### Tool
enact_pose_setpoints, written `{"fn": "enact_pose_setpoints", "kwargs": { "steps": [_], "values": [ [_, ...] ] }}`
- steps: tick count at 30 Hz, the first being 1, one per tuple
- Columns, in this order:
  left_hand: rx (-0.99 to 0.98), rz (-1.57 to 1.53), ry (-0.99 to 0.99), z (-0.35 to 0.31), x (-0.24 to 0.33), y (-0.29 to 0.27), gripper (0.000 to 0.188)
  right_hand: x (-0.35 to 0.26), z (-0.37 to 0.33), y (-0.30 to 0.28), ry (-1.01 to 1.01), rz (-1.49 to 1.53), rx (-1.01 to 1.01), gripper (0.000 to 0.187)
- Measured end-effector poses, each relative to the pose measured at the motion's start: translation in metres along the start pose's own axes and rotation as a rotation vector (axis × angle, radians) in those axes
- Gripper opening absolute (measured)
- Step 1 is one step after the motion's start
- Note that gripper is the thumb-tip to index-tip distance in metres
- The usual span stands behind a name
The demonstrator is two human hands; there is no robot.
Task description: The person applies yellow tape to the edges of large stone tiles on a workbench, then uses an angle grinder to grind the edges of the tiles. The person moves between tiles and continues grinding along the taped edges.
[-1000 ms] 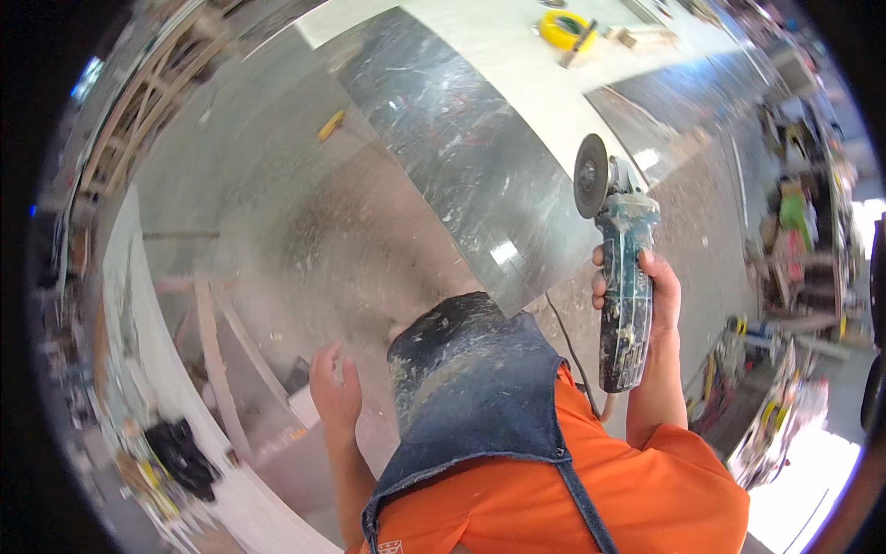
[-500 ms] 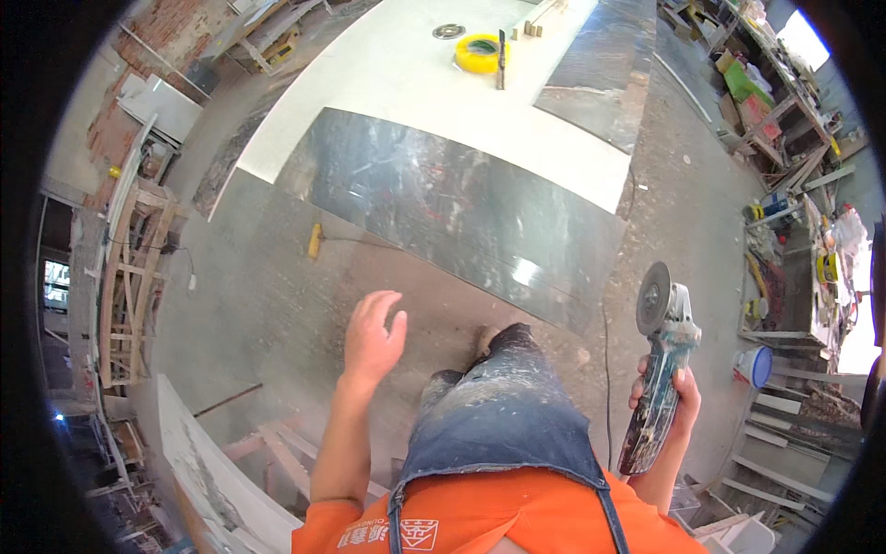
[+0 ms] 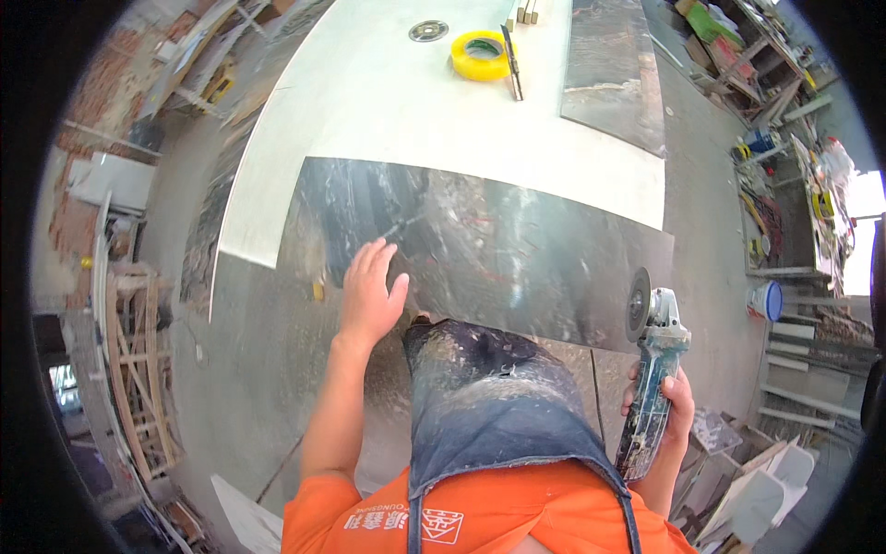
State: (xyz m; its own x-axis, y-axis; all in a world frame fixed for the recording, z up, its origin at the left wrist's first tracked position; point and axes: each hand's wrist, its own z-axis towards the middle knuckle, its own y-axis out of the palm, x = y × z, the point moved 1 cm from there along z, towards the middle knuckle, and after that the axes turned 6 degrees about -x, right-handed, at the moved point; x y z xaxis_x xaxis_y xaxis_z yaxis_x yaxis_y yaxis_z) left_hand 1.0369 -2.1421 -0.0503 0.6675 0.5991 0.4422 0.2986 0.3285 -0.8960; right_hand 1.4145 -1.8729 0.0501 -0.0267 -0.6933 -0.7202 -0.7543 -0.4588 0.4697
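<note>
My right hand [image 3: 680,399] grips an angle grinder [image 3: 652,383] by its blue-green body, with the disc upward. The grinder's grey disc [image 3: 638,304] overlaps the right part of a dark, polished stone slab [image 3: 498,254] in the picture; I cannot tell if they touch. My left hand [image 3: 372,294] holds nothing. Its fingers are stretched out and the thumb stands apart, over the slab's near left edge; contact is not clear. The slab lies across the near end of a white tabletop [image 3: 388,102].
On the white top are a yellow tape roll [image 3: 480,56], a dark pen-like tool [image 3: 512,65], a round metal disc [image 3: 428,31] and small blocks [image 3: 526,11]. Another dark slab [image 3: 614,83] lies at right. Wooden frames [image 3: 138,360] stand left, a blue-lidded bucket [image 3: 766,300] right.
The slab and white top now appear nearer to my body. My left hand has come over the slab's near edge, and the grinder in my right hand now overlaps the slab's right part.
</note>
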Motion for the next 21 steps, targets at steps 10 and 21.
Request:
{"fn": "enact_pose_setpoints", "kwargs": {
  "steps": [10,21],
  "values": [
    [-0.106,-0.071,0.128,0.076,-0.131,-0.024,0.056,0.04,0.078,0.248,0.133,-0.356,0.23,0.074],
    [-0.225,-0.197,0.146,0.065,-0.132,-0.031,0.055,0.092,0.24,0.417,0.126,-1.264,-0.218,0.096]
  ]
}}
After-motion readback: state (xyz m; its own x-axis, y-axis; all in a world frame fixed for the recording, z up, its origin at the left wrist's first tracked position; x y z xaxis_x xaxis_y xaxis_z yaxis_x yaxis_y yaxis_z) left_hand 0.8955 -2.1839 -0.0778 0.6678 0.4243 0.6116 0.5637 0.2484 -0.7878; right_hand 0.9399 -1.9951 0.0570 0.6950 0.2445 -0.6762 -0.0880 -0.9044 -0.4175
